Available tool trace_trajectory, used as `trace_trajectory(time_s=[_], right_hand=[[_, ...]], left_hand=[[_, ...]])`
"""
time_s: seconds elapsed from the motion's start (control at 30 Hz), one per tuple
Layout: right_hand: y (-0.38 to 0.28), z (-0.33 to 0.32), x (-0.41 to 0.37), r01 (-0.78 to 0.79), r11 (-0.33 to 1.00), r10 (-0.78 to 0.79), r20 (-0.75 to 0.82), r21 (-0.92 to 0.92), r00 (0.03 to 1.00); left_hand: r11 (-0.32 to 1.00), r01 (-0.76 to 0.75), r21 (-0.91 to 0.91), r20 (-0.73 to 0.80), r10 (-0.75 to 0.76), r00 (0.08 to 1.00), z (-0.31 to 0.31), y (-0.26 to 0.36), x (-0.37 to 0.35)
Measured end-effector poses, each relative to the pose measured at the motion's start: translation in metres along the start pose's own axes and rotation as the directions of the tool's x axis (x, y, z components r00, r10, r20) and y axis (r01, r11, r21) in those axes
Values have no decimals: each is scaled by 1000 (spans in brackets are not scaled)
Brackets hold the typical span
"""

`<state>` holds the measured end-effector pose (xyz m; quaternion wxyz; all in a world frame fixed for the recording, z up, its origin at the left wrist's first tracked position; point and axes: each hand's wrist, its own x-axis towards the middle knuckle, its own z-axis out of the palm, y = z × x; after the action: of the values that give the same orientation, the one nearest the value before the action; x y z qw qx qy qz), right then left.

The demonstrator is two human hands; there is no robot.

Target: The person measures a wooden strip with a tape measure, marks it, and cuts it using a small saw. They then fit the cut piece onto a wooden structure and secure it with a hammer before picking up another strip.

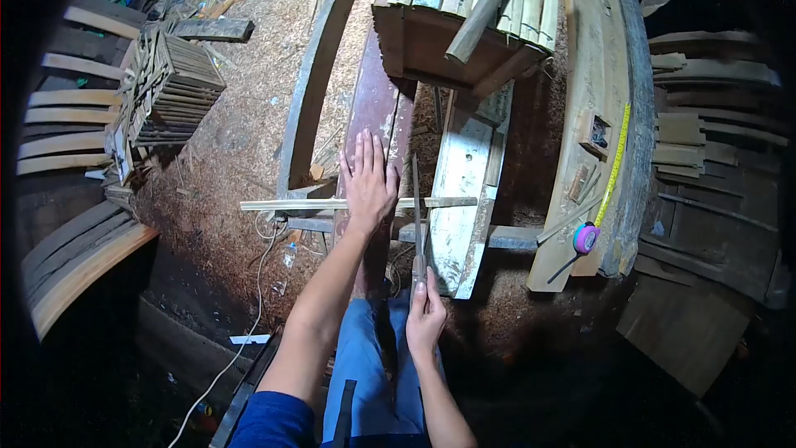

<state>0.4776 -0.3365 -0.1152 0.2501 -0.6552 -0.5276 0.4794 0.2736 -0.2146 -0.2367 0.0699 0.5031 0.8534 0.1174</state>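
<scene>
Head view: the left hand (367, 182) lies flat with fingers spread, pressing a thin wooden strip (282, 205) down across a reddish plank (375, 91). The right hand (425, 315) is closed around the handle of a narrow saw (419, 241), whose blade crosses the strip just beside the left hand. A pink tape measure (585, 237) rests on a pale board (590, 75), well apart to the right.

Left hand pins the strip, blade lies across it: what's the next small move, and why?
Probably a short stroke of the thin-bladed tool back toward the body: the right hand grips its handle, its blade crosses the thin strip, and the left hand presses that strip flat on the dark plank just beside the crossing.
</scene>
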Motion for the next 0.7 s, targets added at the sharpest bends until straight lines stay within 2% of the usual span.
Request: trace_trajectory(time_s=[0.1, 0.27, 0.37, 0.43, 0.5, 0.57, 0.6, 0.7], right_hand=[[-6, -9, 0, 21, 998, -19, 34, -58, 999], [-15, -13, 3, 80, 989, -74, 49, -126, 996], [-27, -8, 4, 69, 986, -59, 68, -154, 996], [-46, 0, 19, -62, 995, 69, 83, -80, 994], [-60, 1, 37, -63, 989, 77, 106, -131, 991], [-66, -6, 38, -64, 986, 86, 145, -155, 986], [-68, -14, 41, -140, 974, 173, 189, -177, 967], [-69, -21, 39, -69, 993, 85, 182, -94, 980]], left_hand=[[999, 21, 39, -30, -20, 999, 1, 7, 1], [998, -34, 57, -37, 36, 999, 5, 3, 3], [993, -23, 119, 7, 23, 1000, 3, 4, 3], [990, -15, 140, 0, 15, 1000, 6, 2, 4], [991, 125, 43, -91, -121, 989, 14, 4, 14], [990, 139, 33, -66, -137, 988, 11, 5, 10], [992, 116, 57, -50, -114, 992, 9, 5, 9], [994, 72, 77, -15, -71, 997, 7, 5, 8]])
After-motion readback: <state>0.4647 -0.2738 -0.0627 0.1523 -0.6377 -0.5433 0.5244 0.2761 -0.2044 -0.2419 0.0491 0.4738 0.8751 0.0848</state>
